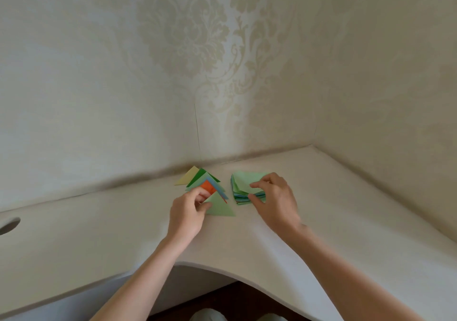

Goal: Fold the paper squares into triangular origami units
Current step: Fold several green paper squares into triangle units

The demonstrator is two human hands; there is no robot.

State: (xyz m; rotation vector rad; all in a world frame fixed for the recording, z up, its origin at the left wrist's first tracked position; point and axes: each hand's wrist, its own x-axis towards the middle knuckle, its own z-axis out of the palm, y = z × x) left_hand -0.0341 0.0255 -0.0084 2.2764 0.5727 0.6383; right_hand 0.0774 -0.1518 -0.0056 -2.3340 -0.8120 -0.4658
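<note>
The left hand (188,213) pinches a flat light-green paper triangle (220,207) on the smooth pale worktop (99,234). Just right of it, the right hand (273,198) grips the top sheet of the square paper stack (243,187). Behind the triangle lie overlapping folded triangles (201,179).

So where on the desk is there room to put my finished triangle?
Bare desk stretches from the left hand toward the round hole, and from the right hand out to the side wall. It is crowded in the middle: the folded triangles and the paper stack sit close together, both hands on them.
</note>
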